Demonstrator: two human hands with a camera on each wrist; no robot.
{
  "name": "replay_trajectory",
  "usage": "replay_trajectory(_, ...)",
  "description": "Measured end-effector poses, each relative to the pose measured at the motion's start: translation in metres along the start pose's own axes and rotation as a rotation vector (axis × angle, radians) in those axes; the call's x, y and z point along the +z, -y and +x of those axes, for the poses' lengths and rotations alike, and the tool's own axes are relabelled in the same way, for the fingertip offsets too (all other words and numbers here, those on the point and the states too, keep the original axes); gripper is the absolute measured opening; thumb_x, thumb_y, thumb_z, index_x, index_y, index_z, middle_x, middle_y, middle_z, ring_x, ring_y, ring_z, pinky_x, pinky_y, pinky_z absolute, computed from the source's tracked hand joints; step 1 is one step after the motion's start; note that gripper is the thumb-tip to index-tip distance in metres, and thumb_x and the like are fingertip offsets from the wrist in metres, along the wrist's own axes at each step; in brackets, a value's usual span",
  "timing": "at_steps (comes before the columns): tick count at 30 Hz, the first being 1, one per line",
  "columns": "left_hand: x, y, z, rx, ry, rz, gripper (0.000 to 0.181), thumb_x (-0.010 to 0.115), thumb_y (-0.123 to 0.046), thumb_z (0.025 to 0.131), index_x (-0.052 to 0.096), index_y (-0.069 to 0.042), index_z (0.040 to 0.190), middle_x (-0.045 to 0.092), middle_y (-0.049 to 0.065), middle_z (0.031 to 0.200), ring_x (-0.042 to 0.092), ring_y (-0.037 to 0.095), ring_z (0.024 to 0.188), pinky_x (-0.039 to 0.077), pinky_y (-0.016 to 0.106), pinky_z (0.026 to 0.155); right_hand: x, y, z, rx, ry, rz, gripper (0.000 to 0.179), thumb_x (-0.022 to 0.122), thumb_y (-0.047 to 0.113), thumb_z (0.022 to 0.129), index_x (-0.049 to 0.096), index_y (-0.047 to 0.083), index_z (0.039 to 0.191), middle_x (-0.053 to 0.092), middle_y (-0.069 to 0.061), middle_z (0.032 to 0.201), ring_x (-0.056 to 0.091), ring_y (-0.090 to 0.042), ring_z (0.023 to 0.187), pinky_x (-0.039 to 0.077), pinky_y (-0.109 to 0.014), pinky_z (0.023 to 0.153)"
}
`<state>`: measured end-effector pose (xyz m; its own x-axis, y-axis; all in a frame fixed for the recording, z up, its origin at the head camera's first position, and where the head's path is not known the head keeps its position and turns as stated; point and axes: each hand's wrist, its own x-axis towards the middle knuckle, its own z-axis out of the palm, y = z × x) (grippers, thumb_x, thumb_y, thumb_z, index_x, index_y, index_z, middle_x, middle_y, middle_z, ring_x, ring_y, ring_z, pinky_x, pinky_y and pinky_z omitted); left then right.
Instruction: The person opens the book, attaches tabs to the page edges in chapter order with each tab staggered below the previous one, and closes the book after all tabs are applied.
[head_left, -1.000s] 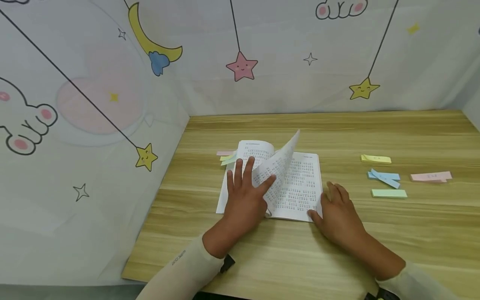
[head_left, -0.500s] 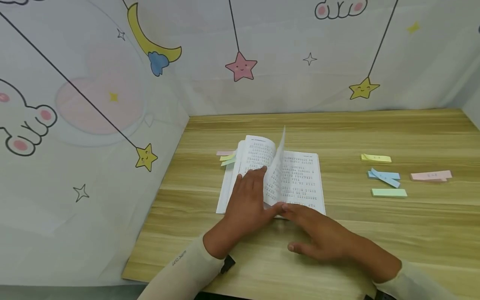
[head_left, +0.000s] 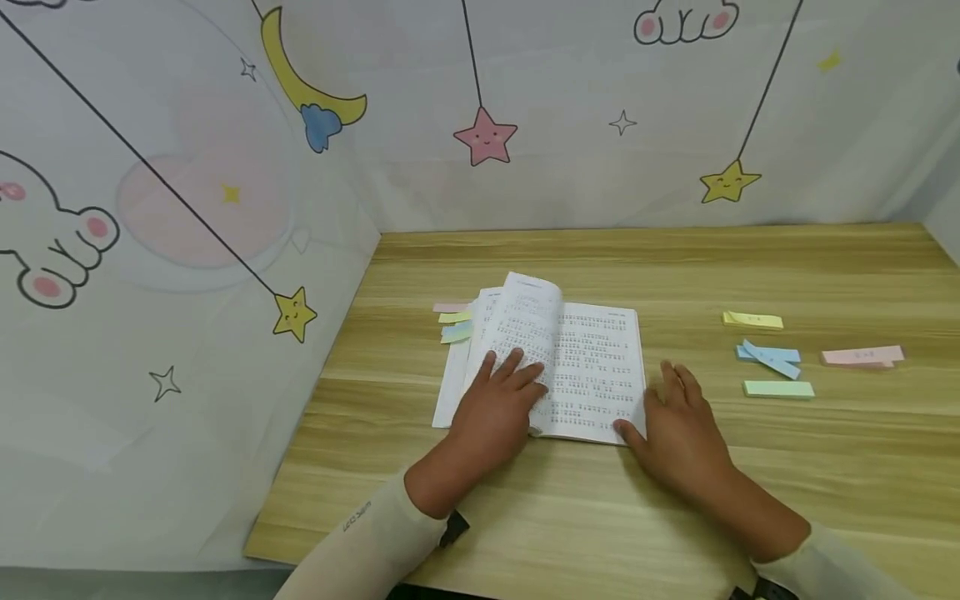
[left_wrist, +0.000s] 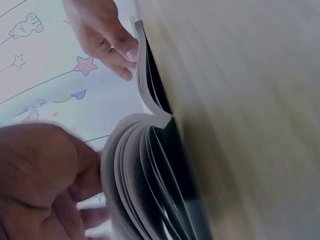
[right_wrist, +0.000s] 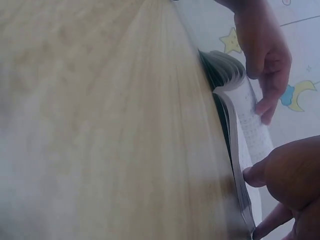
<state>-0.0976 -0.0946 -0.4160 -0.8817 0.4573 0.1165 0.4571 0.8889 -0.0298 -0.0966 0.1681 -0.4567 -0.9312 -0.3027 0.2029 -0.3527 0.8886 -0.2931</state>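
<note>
An open book [head_left: 596,375] of printed pages lies on the table. My left hand [head_left: 498,412] rests on its left-hand pages, fingers spread over the print. The left wrist view shows these pages [left_wrist: 131,175] as a thick, bowed stack beside that hand. At the lower right corner is my right hand [head_left: 682,429], thumb on the page and fingers along the outer edge. In the right wrist view its thumb [right_wrist: 256,174] and a finger hold the edge of the right-hand pages [right_wrist: 239,145]. Coloured page tabs [head_left: 455,333] stick out from the book's left side.
Right of the book lie yellow sticky strips [head_left: 752,320], crossed blue strips [head_left: 768,357], a green pad [head_left: 778,389] and pink strips [head_left: 862,356]. The wooden table [head_left: 600,533] meets a patterned white backdrop [head_left: 562,183] at the back and left.
A raised page has turned over to the left, under my left hand. My right hand reached in to the book's middle, then returned to the right edge.
</note>
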Motion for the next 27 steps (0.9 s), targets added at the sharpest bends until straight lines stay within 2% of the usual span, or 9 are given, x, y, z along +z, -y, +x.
replay_trajectory(3, 0.000, -0.002, 0.000, 0.039, 0.051, -0.039, 0.031, 0.071, -0.015, 0.093, 0.073, -0.018, 0.124, 0.057, -0.001, 0.147, 0.038, 0.028, 0.147, 0.024, 0.049, 0.120, 0.001, 0.000, -0.001, -0.018, -0.007, -0.017, 0.062, 0.080, 0.034, 0.088, 0.065, -0.020, 0.112, 0.037, -0.046, 0.144, 0.028, -0.058, 0.138, 0.034, -0.068, 0.105)
replay_trajectory(9, 0.004, -0.002, -0.002, 0.069, 0.040, -0.082, 0.033, 0.063, -0.024, 0.101, 0.068, -0.016, 0.132, 0.058, 0.001, 0.146, 0.039, 0.029, 0.146, 0.027, 0.048, 0.119, 0.001, 0.002, -0.002, -0.051, -0.061, -0.036, 0.062, 0.085, 0.031, 0.083, 0.065, -0.020, 0.113, 0.041, -0.044, 0.143, 0.031, -0.055, 0.138, 0.036, -0.067, 0.104)
replay_trajectory(14, 0.003, -0.002, -0.001, 0.029, 0.017, -0.239, 0.070, 0.049, -0.053, 0.105, 0.034, -0.012, 0.160, 0.059, 0.012, 0.143, 0.044, 0.033, 0.142, 0.035, 0.048, 0.114, 0.002, 0.009, -0.001, -0.166, -0.065, 0.168, 0.069, 0.083, 0.031, 0.087, 0.057, -0.008, 0.138, 0.045, -0.029, 0.149, 0.038, -0.047, 0.139, 0.037, -0.062, 0.106)
replay_trajectory(16, 0.003, -0.001, -0.001, 0.028, -0.008, -0.273, 0.080, 0.045, -0.061, 0.103, 0.023, -0.013, 0.164, 0.060, 0.015, 0.141, 0.047, 0.034, 0.139, 0.039, 0.048, 0.111, 0.003, 0.013, -0.001, -0.241, -0.035, 0.253, 0.070, 0.080, 0.028, 0.090, 0.051, 0.000, 0.147, 0.046, -0.022, 0.152, 0.041, -0.043, 0.139, 0.039, -0.060, 0.106)
replay_trajectory(18, 0.003, -0.001, -0.001, 0.038, -0.027, -0.278, 0.083, 0.045, -0.063, 0.102, 0.020, -0.015, 0.165, 0.062, 0.015, 0.138, 0.050, 0.034, 0.137, 0.041, 0.048, 0.109, 0.002, 0.018, -0.002, -0.285, -0.015, 0.287, 0.068, 0.078, 0.021, 0.093, 0.047, 0.004, 0.152, 0.048, -0.019, 0.152, 0.047, -0.040, 0.137, 0.043, -0.058, 0.104)
replay_trajectory(20, 0.003, -0.001, 0.000, 0.057, -0.035, -0.265, 0.080, 0.045, -0.063, 0.102, 0.023, -0.018, 0.164, 0.065, 0.012, 0.135, 0.051, 0.034, 0.136, 0.042, 0.048, 0.109, 0.000, 0.022, -0.002, -0.247, -0.029, 0.291, 0.064, 0.074, 0.015, 0.095, 0.047, 0.004, 0.152, 0.054, -0.020, 0.146, 0.057, -0.039, 0.128, 0.049, -0.056, 0.098)
replay_trajectory(23, 0.003, -0.002, -0.001, 0.075, -0.029, -0.244, 0.076, 0.047, -0.060, 0.103, 0.027, -0.020, 0.164, 0.067, 0.009, 0.132, 0.051, 0.035, 0.136, 0.041, 0.049, 0.109, -0.008, 0.025, -0.003, -0.064, -0.044, 0.344, 0.058, 0.062, 0.009, 0.098, 0.043, 0.001, 0.152, 0.069, -0.022, 0.122, 0.071, -0.032, 0.094, 0.057, -0.046, 0.074)
replay_trajectory(25, 0.002, -0.002, -0.001, 0.075, -0.022, -0.231, 0.074, 0.048, -0.058, 0.103, 0.028, -0.021, 0.164, 0.067, 0.008, 0.131, 0.051, 0.035, 0.135, 0.040, 0.048, 0.110, -0.013, 0.025, -0.002, 0.074, -0.016, 0.417, 0.059, 0.055, 0.008, 0.100, 0.034, 0.002, 0.155, 0.073, -0.018, 0.102, 0.066, -0.023, 0.068, 0.051, -0.037, 0.056)
replay_trajectory(27, 0.002, -0.002, -0.001, 0.070, -0.013, -0.221, 0.073, 0.049, -0.057, 0.103, 0.028, -0.022, 0.164, 0.067, 0.008, 0.131, 0.051, 0.034, 0.135, 0.040, 0.048, 0.110, -0.018, 0.022, -0.001, 0.166, 0.024, 0.502, 0.065, 0.051, 0.007, 0.102, 0.022, 0.003, 0.159, 0.074, -0.017, 0.095, 0.059, -0.017, 0.058, 0.044, -0.032, 0.050)
